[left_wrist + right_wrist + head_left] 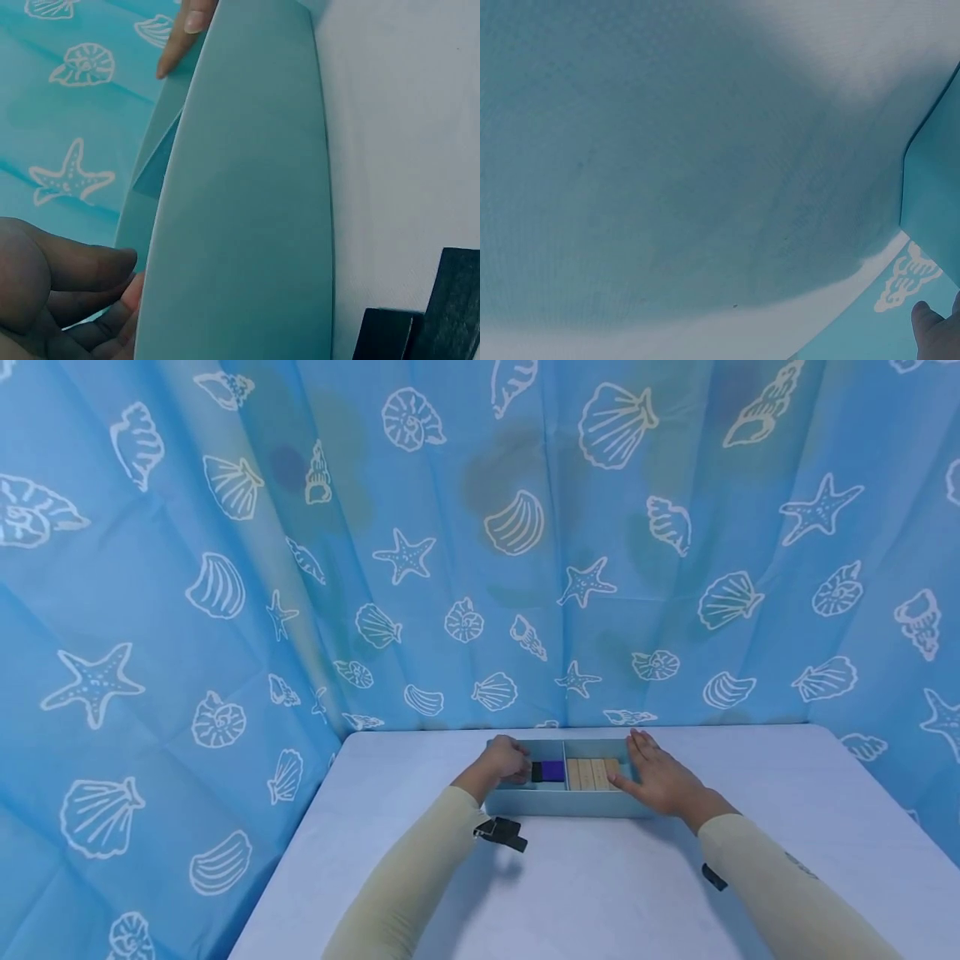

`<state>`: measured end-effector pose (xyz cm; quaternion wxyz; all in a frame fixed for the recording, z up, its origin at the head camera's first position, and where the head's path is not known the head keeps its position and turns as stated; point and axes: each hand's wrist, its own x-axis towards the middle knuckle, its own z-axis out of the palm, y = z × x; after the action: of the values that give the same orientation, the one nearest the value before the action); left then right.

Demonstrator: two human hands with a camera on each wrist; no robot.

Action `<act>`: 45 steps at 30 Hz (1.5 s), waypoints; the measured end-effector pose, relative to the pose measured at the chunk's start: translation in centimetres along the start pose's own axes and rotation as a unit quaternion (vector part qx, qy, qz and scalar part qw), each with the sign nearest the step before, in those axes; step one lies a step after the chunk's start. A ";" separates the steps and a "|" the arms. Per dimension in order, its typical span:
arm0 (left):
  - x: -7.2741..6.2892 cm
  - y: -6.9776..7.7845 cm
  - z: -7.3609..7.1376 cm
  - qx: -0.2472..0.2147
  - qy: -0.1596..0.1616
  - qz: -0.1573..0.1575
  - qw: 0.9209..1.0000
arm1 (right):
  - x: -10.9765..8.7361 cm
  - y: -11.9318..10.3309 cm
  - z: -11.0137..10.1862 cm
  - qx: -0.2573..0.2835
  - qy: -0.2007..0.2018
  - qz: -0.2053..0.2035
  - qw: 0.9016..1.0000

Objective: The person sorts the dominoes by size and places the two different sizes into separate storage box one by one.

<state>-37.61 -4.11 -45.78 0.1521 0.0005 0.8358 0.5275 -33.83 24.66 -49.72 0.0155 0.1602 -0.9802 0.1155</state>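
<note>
A shallow light-blue box with a divider stands near the table's far edge. My left hand reaches over its left end, fingers bent down into the left compartment. In the left wrist view that hand's thumb and curled fingers are behind the box wall; whether they pinch anything is hidden. Beside them lie a purple block and a black piece. My right hand rests along the right end with straight fingers, thumb over a row of wooden blocks in the right compartment.
The box stands on a table with a white cloth. A blue curtain printed with white shells and starfish hangs behind and on both sides. Dark straps hang from the wrists.
</note>
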 end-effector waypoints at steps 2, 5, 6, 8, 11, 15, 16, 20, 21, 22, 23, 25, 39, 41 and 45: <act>-0.1 -0.2 -0.1 0.008 -0.006 0.006 1.000 | 0.0 0.1 0.1 0.007 0.001 -0.001 1.000; -0.5 -0.5 -0.3 0.026 -0.018 0.017 0.999 | 0.1 0.2 0.3 0.015 -0.003 0.001 1.000; -0.6 -0.7 -0.4 0.032 -0.022 0.021 0.999 | 0.1 0.2 0.3 0.016 -0.004 0.001 1.000; -0.9 -0.9 -0.6 0.035 -0.028 0.032 0.998 | 0.1 0.3 0.4 0.016 -0.005 0.001 1.000; -1.4 -1.0 -1.0 0.028 -0.032 0.057 0.997 | 0.2 0.4 0.5 0.010 -0.002 0.001 1.000; -2.0 -1.2 -1.4 0.013 -0.034 0.082 0.996 | 0.2 0.6 0.4 0.008 -0.002 0.000 1.000; -2.1 -1.3 -1.6 0.007 -0.033 0.086 0.996 | 0.2 0.6 0.3 0.010 -0.002 0.000 1.000; -2.9 -1.0 -2.0 -0.005 -0.031 0.093 0.995 | 0.2 0.4 0.1 0.011 0.006 0.000 1.000; -3.1 -1.0 -2.1 -0.007 -0.030 0.093 0.995 | 0.2 0.4 0.0 0.012 0.009 0.001 1.000; -3.3 -0.9 -2.1 -0.010 -0.029 0.092 0.995 | 0.1 0.3 0.0 0.013 0.010 0.002 1.000; -3.5 -0.8 -2.2 -0.009 -0.031 0.090 0.995 | 0.1 0.3 0.0 0.012 0.010 0.004 1.000; -3.8 -1.0 -2.2 -0.007 -0.033 0.084 0.996 | 0.1 0.2 0.0 0.016 0.007 0.004 1.000; -5.4 -2.7 -2.2 -0.007 -0.050 0.072 0.996 | 0.0 0.5 0.2 0.016 0.011 0.002 1.000; -5.6 -3.0 -2.1 -0.006 -0.050 0.068 0.996 | 0.0 0.4 0.2 0.018 0.008 0.003 1.000; -6.1 -3.4 -2.0 -0.004 -0.048 0.067 0.997 | 0.1 0.4 0.3 0.016 0.006 0.005 1.000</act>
<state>-31.79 -8.37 -46.43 0.1564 0.0807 0.8237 0.5391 -34.06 24.89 -50.10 0.0179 0.1545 -0.9790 0.1317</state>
